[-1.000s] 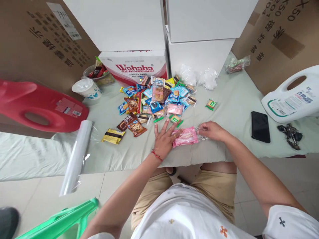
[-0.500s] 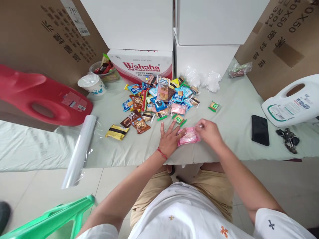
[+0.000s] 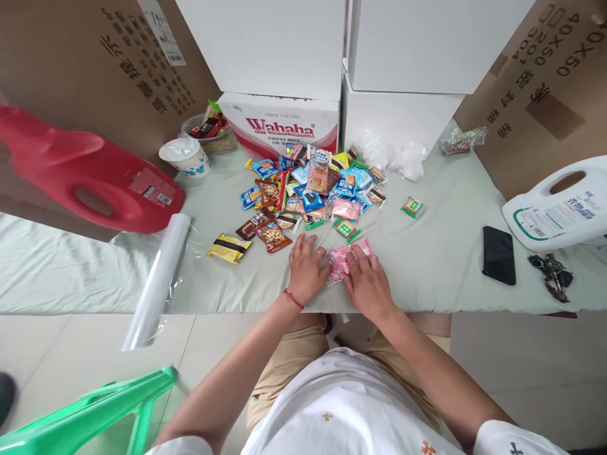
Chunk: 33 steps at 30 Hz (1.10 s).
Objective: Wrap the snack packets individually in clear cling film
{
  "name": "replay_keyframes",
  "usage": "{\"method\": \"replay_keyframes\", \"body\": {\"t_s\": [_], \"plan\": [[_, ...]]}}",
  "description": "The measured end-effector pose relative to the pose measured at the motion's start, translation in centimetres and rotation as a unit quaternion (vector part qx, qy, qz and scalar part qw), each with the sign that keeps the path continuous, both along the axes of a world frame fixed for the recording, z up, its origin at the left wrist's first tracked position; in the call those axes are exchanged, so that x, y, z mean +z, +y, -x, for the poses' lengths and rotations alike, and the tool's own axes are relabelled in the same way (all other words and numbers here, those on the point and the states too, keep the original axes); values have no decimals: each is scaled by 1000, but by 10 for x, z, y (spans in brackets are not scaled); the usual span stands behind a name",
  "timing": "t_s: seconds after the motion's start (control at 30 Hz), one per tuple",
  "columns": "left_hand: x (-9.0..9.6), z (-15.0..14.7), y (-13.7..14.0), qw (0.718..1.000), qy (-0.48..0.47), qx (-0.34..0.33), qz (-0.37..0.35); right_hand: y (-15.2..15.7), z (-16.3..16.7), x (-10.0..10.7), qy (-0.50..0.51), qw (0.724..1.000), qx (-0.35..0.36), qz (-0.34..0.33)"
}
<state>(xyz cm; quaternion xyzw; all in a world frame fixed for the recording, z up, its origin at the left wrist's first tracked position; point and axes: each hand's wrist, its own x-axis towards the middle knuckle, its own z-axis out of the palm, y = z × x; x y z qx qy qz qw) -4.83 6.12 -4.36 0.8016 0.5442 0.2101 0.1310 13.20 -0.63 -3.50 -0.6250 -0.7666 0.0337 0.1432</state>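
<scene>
A pink snack packet (image 3: 337, 260) in clear plastic film lies flat near the table's front edge. My right hand (image 3: 370, 281) rests palm down over its right part, fingers laid out on it. At its left end is my left hand (image 3: 307, 268), fingers apart and slightly bent on the cloth, the thumb at the packet's edge. Just beyond the hands spreads a heap of small wrapped snacks, with a green-ended packet (image 3: 346, 229) and a brown cookie packet (image 3: 274, 237) closest. A yellow packet (image 3: 229, 248) lies off to the left.
A roll of clear film (image 3: 159, 281) overhangs the front edge at left, near a red jug (image 3: 95, 177) and paper cup (image 3: 186, 158). At right are a phone (image 3: 499, 255), keys (image 3: 552, 278) and a white jug (image 3: 559, 205). Boxes (image 3: 279, 123) stand behind. A green stool (image 3: 95, 411) is below.
My right hand has moved left from the packet's right end and now lies on top of it. My left hand has slid left to the other end. The view has shifted slightly.
</scene>
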Motion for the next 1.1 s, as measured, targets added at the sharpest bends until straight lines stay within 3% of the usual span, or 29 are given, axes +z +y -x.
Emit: {"method": "replay_keyframes", "body": {"t_s": [0.1,0.17,0.2,0.27,0.33,0.5,0.57,0.67,0.73,0.8,0.87,0.93,1.0,1.1], "plan": [[17,1,-1,995,-53,23,79,1,1,-1,3,1000,8,-2],[26,-1,3,966,-171,64,181,-1,1,-3,10,1000,10,-16],[30,-5,6,929,-260,91,246,-1,2,-4,12,1000,12,-22],[36,-17,12,820,-423,135,360,-2,2,-5,12,1000,13,-25],[38,-32,16,734,-511,161,416,-2,1,-5,5,1000,11,-16],[38,-50,7,679,-577,175,418,-2,-2,-9,-7,1000,16,-2],[34,-50,-3,725,-550,142,390,-4,-2,-10,8,999,32,-2],[26,-52,-20,839,-445,69,305,-11,-6,-9,77,996,48,3],[21,-55,-28,916,-317,28,243,-15,-14,-5,162,984,71,18],[17,-59,-34,971,-139,-10,195,-18,-27,3,259,961,92,43],[12,-64,-39,986,16,-37,160,-17,-43,11,319,945,68,36],[7,-69,-44,987,81,-57,123,-11,-55,16,303,953,27,-18],[-1,-70,-46,992,55,-77,86,0,-60,15,229,970,56,-64],[-12,-58,-47,981,-127,-110,93,15,-59,2,112,976,181,-41]]}}
